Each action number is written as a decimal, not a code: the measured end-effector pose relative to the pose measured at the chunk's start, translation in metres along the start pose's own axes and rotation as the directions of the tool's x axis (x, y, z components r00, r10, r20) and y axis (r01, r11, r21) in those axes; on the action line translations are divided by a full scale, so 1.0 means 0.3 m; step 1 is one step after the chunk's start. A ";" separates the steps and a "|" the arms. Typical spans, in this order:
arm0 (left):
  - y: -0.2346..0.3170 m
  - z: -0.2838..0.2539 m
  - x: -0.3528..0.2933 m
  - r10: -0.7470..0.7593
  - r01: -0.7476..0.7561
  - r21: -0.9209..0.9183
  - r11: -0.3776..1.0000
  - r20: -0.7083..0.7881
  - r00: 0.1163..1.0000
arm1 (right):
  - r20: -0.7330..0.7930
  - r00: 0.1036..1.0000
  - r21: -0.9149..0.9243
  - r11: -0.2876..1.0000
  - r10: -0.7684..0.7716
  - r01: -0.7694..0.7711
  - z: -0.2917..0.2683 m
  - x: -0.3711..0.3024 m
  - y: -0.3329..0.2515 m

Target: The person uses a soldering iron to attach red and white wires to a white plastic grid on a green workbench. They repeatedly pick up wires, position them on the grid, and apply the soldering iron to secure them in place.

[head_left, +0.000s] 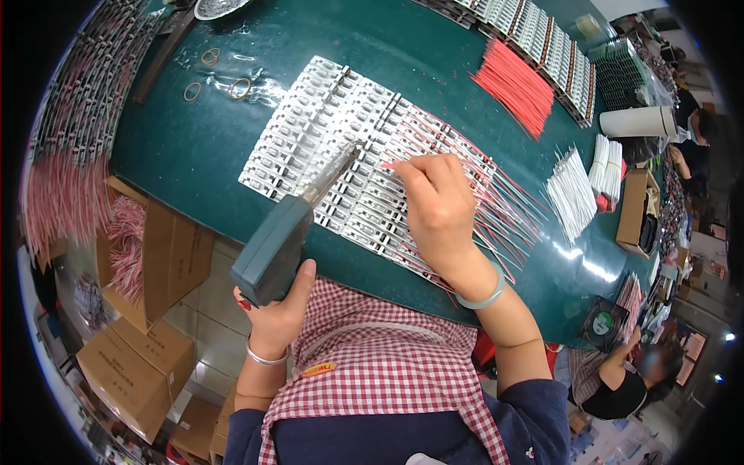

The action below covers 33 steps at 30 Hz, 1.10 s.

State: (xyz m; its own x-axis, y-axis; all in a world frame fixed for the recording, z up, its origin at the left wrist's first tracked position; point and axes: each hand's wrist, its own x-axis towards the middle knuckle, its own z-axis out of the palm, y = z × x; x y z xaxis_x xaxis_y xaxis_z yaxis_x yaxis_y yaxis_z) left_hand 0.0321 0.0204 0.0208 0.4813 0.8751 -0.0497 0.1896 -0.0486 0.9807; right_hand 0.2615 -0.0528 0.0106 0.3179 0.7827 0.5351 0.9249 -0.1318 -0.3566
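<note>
My left hand (pixel 283 316) is wrapped round the handle of a dark green soldering gun (pixel 271 246). Its metal barrel slants up and right, and the tip is over a panel of small white and metal parts (pixel 306 116) set in rows. Just right of that tip, my right hand (pixel 439 213) pinches a thin red wire (pixel 387 165), its end jutting out past the fingertips. Many red and white wires (pixel 504 209) trail rightward from the panel's right half, partly under my right hand. Whether the tip touches a part cannot be made out.
On the green table (pixel 178 147) lie a red wire bundle (pixel 515 87), white wires (pixel 571 194) and rubber bands (pixel 240 88). More panels (pixel 535 46) line the far right. A small fan (pixel 603 324) stands near right, beside a co-worker (pixel 620 384). Cardboard boxes (pixel 139 372) sit lower left.
</note>
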 end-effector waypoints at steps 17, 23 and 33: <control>0.010 0.011 -0.012 -0.007 0.001 0.076 0.997 0.072 0.997 | 0.050 0.998 0.049 0.998 0.026 -0.029 0.029 -0.026 -0.003; -0.009 0.018 0.013 0.215 -0.230 0.169 0.958 0.103 0.971 | 0.057 0.998 0.041 0.999 0.032 -0.035 0.029 -0.023 -0.005; -0.009 0.008 -0.012 0.084 -0.091 0.152 0.984 0.050 0.995 | 0.065 0.998 0.033 0.999 0.021 -0.023 0.028 -0.024 -0.004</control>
State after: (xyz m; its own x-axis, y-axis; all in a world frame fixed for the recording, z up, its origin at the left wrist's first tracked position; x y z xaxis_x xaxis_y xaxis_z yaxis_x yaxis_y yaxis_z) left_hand 0.0320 0.0163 0.0180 0.5375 0.8429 0.0234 0.2733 -0.2003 0.9408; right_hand 0.2564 -0.0531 0.0007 0.3233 0.8173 0.4769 0.9098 -0.1299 -0.3942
